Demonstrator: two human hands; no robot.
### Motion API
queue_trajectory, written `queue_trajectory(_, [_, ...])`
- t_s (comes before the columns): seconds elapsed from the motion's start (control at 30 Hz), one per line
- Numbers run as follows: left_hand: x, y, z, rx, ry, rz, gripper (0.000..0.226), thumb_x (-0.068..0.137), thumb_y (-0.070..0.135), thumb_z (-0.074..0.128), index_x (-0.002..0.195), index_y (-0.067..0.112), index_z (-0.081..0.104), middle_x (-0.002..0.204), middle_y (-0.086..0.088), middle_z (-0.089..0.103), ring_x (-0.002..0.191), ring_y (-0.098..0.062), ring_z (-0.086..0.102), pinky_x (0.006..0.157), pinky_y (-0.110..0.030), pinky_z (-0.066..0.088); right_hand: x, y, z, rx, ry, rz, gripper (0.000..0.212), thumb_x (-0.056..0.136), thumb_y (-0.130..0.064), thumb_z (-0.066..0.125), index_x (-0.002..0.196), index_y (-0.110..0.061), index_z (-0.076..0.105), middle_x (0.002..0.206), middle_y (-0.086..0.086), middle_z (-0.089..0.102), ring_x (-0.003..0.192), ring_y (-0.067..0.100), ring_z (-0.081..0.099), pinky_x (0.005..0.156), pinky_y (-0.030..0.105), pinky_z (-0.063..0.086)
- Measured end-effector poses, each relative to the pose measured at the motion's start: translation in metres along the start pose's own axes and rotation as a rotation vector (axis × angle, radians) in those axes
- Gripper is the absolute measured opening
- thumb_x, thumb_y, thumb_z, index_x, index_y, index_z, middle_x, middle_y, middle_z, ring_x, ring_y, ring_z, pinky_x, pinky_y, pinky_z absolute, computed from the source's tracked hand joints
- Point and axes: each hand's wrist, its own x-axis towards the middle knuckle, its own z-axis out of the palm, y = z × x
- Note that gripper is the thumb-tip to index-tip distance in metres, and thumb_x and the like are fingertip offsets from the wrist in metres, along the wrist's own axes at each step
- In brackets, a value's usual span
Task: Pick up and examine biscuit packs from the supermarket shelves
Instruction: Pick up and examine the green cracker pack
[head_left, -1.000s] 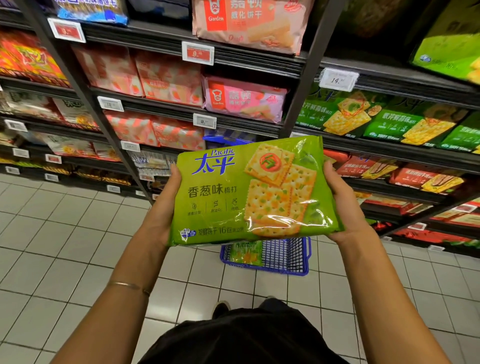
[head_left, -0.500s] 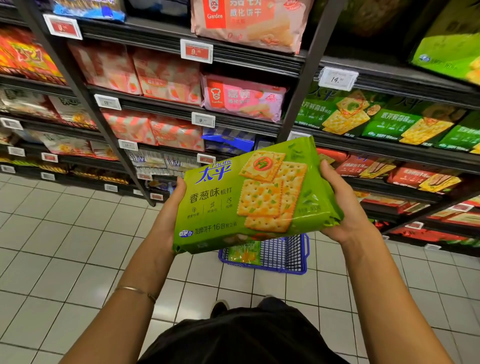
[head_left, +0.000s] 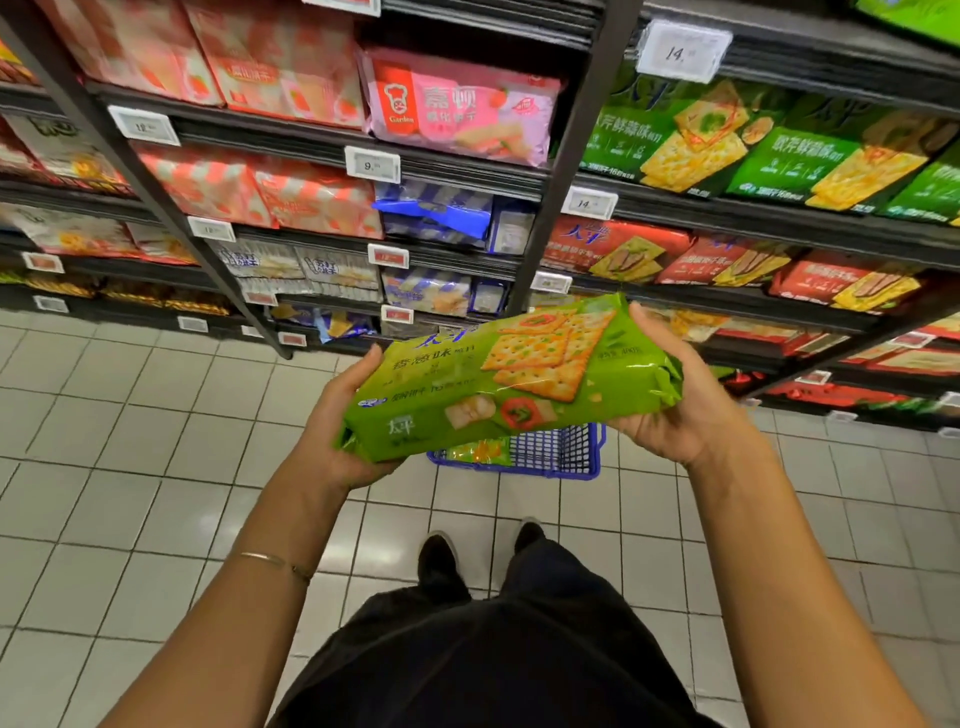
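A light green biscuit pack (head_left: 498, 379) printed with square crackers is held between both hands at waist height, above the floor. It lies nearly flat, its front face tipped upward and its lower side panel turned toward me. My left hand (head_left: 340, 421) grips its left end from below. My right hand (head_left: 680, 400) cups its crimped right end, thumb on top.
Dark shelves (head_left: 447, 169) in front carry pink, red, blue and green biscuit packs with white price tags. A blue wire basket (head_left: 550, 454) holding a small green pack stands on the tiled floor under the held pack. My two black shoes (head_left: 441, 564) are just behind it.
The pack has been lowered and tilted from upright and facing me to nearly flat, showing its side panel. The view has dipped toward the floor and my feet.
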Motion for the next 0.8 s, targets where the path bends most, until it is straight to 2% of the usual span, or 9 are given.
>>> queue_trajectory(0.1, [0.003,0.002,0.012,0.021,0.026,-0.011,0.04,0.092,0.058,0.064,0.098,0.024,0.085,0.106,-0.003,0.081,0.092,-0.025,0.079,0.071,-0.037,0.064,0.002,0.01,-0.021,0.024,0.029,0.048,0.061,0.097,-0.052,0.058,0.141,-0.01,0.062,0.142,0.021,0.062,0.133,0.04,0.058,0.097,0.053,0.056])
queue_trajectory(0.17, [0.004,0.006,0.026,0.076,0.004,0.004,0.042,0.095,0.057,0.058,0.098,0.024,0.086,0.105,-0.003,0.081,0.091,-0.024,0.08,0.069,-0.037,0.064,0.001,0.016,-0.036,0.076,0.046,0.054,0.055,0.1,-0.047,0.055,0.14,-0.01,0.064,0.142,0.021,0.062,0.129,0.038,0.061,0.1,0.052,0.053])
queue_trajectory(0.27, [0.003,0.012,0.061,0.185,-0.034,0.06,0.048,0.101,0.056,0.049,0.109,0.023,0.083,0.115,-0.006,0.079,0.101,-0.026,0.078,0.074,-0.04,0.064,-0.004,0.021,-0.059,0.155,0.076,0.048,0.043,0.104,-0.033,0.05,0.137,-0.01,0.066,0.135,0.018,0.068,0.118,0.034,0.069,0.09,0.048,0.062])
queue_trajectory(0.33, [0.001,0.016,0.088,0.281,-0.032,0.116,0.055,0.102,0.061,0.044,0.127,0.023,0.074,0.127,-0.009,0.075,0.113,-0.029,0.073,0.088,-0.045,0.06,-0.006,0.021,-0.073,0.183,0.104,0.061,0.04,0.102,-0.027,0.049,0.131,-0.009,0.07,0.131,0.019,0.07,0.113,0.033,0.072,0.086,0.048,0.063])
queue_trajectory(0.43, [-0.006,0.014,0.13,0.472,-0.085,0.208,0.06,0.1,0.065,0.046,0.134,0.022,0.069,0.13,-0.009,0.073,0.12,-0.029,0.07,0.103,-0.05,0.053,-0.006,0.022,-0.095,0.158,0.184,0.13,0.035,0.095,-0.024,0.05,0.11,-0.005,0.075,0.112,0.019,0.076,0.094,0.033,0.077,0.075,0.046,0.065])
queue_trajectory(0.53, [-0.013,0.007,0.173,0.654,-0.144,0.254,0.065,0.087,0.072,0.051,0.13,0.027,0.07,0.125,-0.005,0.076,0.114,-0.028,0.074,0.092,-0.054,0.06,-0.004,0.023,-0.113,0.064,0.243,0.197,0.031,0.097,-0.021,0.043,0.092,-0.007,0.07,0.089,0.017,0.076,0.075,0.029,0.076,0.064,0.035,0.062])
queue_trajectory(0.63, [-0.012,-0.006,0.211,0.757,-0.124,0.276,0.084,0.076,0.081,0.055,0.138,0.024,0.058,0.125,-0.007,0.074,0.11,-0.033,0.075,0.089,-0.064,0.059,0.001,0.017,-0.133,0.033,0.275,0.214,0.026,0.095,-0.02,0.043,0.081,-0.012,0.063,0.078,0.014,0.069,0.069,0.027,0.072,0.067,0.034,0.061])
queue_trajectory(0.73, [-0.005,-0.023,0.236,0.8,-0.089,0.367,0.068,0.076,0.078,0.061,0.125,0.032,0.058,0.107,0.004,0.078,0.098,-0.023,0.077,0.081,-0.05,0.062,0.006,0.006,-0.153,-0.01,0.217,0.2,0.024,0.092,-0.017,0.042,0.082,-0.011,0.064,0.083,0.015,0.069,0.078,0.029,0.071,0.077,0.037,0.059])
queue_trajectory(0.8, [0.001,-0.034,0.252,0.807,-0.072,0.388,0.063,0.073,0.077,0.067,0.12,0.035,0.059,0.103,0.009,0.079,0.094,-0.017,0.078,0.084,-0.048,0.062,0.01,-0.006,-0.166,-0.056,0.179,0.178,0.027,0.092,-0.014,0.041,0.082,-0.01,0.066,0.085,0.015,0.071,0.082,0.028,0.071,0.081,0.039,0.059])
